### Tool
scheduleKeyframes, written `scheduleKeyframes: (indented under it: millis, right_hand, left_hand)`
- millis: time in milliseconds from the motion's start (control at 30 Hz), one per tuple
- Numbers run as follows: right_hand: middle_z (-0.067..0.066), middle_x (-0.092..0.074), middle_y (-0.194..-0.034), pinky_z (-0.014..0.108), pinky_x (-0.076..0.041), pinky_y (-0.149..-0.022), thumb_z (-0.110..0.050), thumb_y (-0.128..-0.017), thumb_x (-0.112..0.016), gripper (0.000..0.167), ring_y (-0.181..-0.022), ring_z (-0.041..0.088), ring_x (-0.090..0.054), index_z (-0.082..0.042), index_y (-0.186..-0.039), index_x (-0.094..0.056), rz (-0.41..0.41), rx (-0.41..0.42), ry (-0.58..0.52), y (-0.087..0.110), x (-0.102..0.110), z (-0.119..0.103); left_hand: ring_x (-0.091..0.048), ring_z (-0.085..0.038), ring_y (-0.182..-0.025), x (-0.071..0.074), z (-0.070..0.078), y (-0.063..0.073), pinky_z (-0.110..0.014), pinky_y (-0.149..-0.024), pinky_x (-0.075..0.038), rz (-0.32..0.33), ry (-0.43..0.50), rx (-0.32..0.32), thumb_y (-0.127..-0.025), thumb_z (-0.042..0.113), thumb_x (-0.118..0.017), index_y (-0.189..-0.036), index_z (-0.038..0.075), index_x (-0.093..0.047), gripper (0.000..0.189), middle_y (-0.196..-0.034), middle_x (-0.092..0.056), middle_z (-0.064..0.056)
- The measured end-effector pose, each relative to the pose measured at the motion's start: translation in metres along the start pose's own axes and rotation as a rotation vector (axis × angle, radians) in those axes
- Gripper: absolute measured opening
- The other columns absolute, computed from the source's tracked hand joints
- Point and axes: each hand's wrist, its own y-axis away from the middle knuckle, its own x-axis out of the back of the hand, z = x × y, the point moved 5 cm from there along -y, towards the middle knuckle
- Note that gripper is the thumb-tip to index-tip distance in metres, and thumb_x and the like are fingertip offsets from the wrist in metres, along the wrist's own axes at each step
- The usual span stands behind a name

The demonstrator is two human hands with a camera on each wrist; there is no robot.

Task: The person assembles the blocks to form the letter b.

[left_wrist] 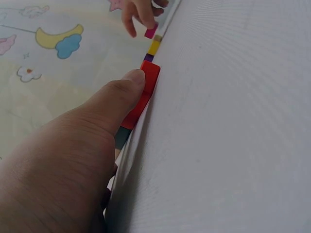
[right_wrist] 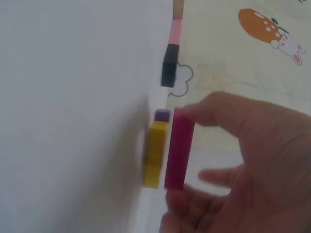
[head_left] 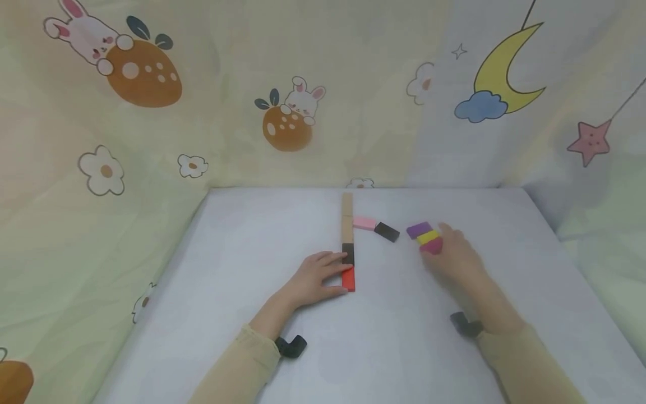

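In the head view, my left hand point(head_left: 319, 279) lies at the near end of a row of blocks. Its thumb and a finger hold the ends of the red block point(head_left: 349, 279), while another finger touches the black block point(head_left: 349, 253) beyond it. Two tan wooden blocks point(head_left: 347, 229) continue the row away from me. On the right, my right hand point(head_left: 456, 255) pinches a magenta block point(right_wrist: 180, 148) by its ends, thumb on one and fingertips on the other. A narrow gap parts it from the yellow block point(right_wrist: 155, 155); the purple block point(head_left: 419, 230) lies beside the yellow one.
From the row, a pink block point(head_left: 364, 223) branches right, with a tilted dark block point(head_left: 387, 232) at its end. Everything lies on a white table point(head_left: 242, 235). Patterned cloth point(head_left: 353, 112) hangs behind and along both sides.
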Motion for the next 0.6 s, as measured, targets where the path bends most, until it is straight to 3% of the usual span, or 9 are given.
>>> scheduleKeyframes:
  millis: [100,233,367,600]
  right_hand:
    - [0.020,-0.056,-0.122,0.054,-0.052,-0.087,-0.030,-0.088,-0.069,0.071,-0.107,0.036,-0.056,-0.008,-0.147,-0.037,-0.040,0.115,-0.066,-0.002,0.000,-0.017]
    - [0.016,-0.060,-0.127,0.052,-0.052,-0.095,-0.024,-0.088,-0.073,0.065,-0.114,0.035,-0.058,-0.007,-0.144,-0.042,-0.136,0.244,-0.077,0.002,-0.007,-0.037]
    - [0.018,-0.052,-0.143,0.061,-0.043,-0.105,-0.027,-0.091,-0.070,0.066,-0.132,0.042,-0.048,-0.008,-0.147,-0.040,-0.192,0.234,-0.042,0.007,-0.015,-0.040]
    - [0.010,-0.054,-0.144,0.060,-0.047,-0.102,-0.030,-0.093,-0.067,0.064,-0.131,0.038,-0.051,-0.026,-0.151,-0.038,-0.206,0.178,-0.056,0.001,-0.026,-0.023]
  left_hand:
    - [-0.033,-0.025,-0.146,0.000,0.000,0.000,-0.049,-0.121,-0.025,-0.002,-0.001,0.007,-0.092,0.062,-0.056,-0.145,0.040,-0.047,0.059,-0.159,-0.035,0.013]
    - [-0.032,-0.024,-0.147,0.000,0.001,0.000,-0.048,-0.121,-0.025,-0.004,-0.009,0.008,-0.092,0.063,-0.056,-0.145,0.040,-0.047,0.059,-0.159,-0.034,0.013]
    - [-0.033,-0.023,-0.147,-0.001,0.000,-0.001,-0.047,-0.121,-0.026,-0.005,-0.025,0.005,-0.092,0.064,-0.055,-0.145,0.040,-0.047,0.059,-0.159,-0.034,0.014]
    - [-0.034,-0.023,-0.146,0.000,0.000,-0.002,-0.047,-0.120,-0.027,0.008,-0.029,-0.006,-0.092,0.063,-0.056,-0.144,0.039,-0.048,0.059,-0.158,-0.036,0.012]
